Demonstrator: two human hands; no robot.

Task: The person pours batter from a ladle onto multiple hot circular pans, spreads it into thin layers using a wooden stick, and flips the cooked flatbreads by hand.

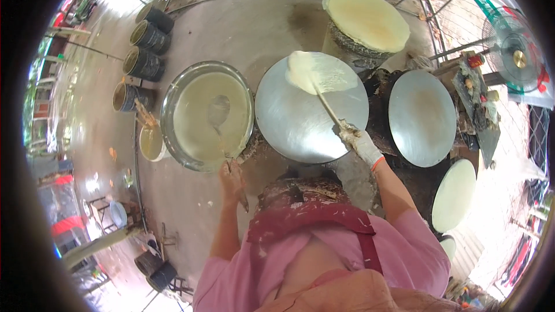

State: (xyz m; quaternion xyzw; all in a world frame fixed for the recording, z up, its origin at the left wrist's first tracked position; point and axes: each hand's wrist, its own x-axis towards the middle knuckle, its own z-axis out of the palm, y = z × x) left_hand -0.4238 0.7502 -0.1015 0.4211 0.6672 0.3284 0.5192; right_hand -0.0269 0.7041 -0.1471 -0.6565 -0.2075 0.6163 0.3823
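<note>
My left hand (232, 177) is bare and grips the handle of a metal ladle (218, 112). The ladle's bowl is over or in pale batter (195, 125) inside a wide metal basin (173, 149); I cannot tell how deep. In a white glove with an orange cuff, my right hand (362, 144) is closed around a wooden stick (327, 108). That stick's far end meets a patch of wet batter (303, 71) near the far rim of a round metal griddle (299, 125). Most of the griddle's near surface is bare, shiny metal.
Beyond the griddle, a pale flatbread stack (368, 17) rests on a drum-like stand (347, 41). A second griddle (422, 117) stands to the right, with a pale round sheet (454, 195) nearer me. Several dark buckets (145, 64) line the left. A fan (511, 52) is far right.
</note>
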